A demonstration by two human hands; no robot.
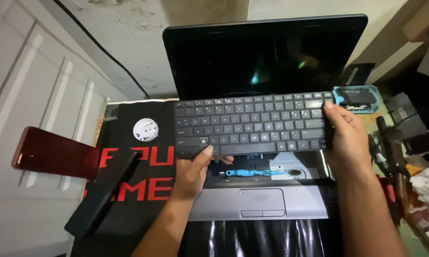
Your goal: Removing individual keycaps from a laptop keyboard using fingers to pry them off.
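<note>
I see both hands lifting a black keyboard (252,124) clear of the laptop (259,202), its far edge near the dark screen (264,57). My left hand (191,173) has a closed grip on the near-left edge, and my right hand (348,138) is closed around the right edge. Room is open at left on the surface (129,216), where a black bar (102,192), a red phone (53,153) and a white dish (145,129) lie well apart; clutter crowds the right.

A laptop (267,200) sits open on a mat (143,166). A loose keyboard (252,123) is held above its base, in front of the screen (267,52). Left of it lie a small round dish (145,129) and a long flat bar (102,192).
</note>
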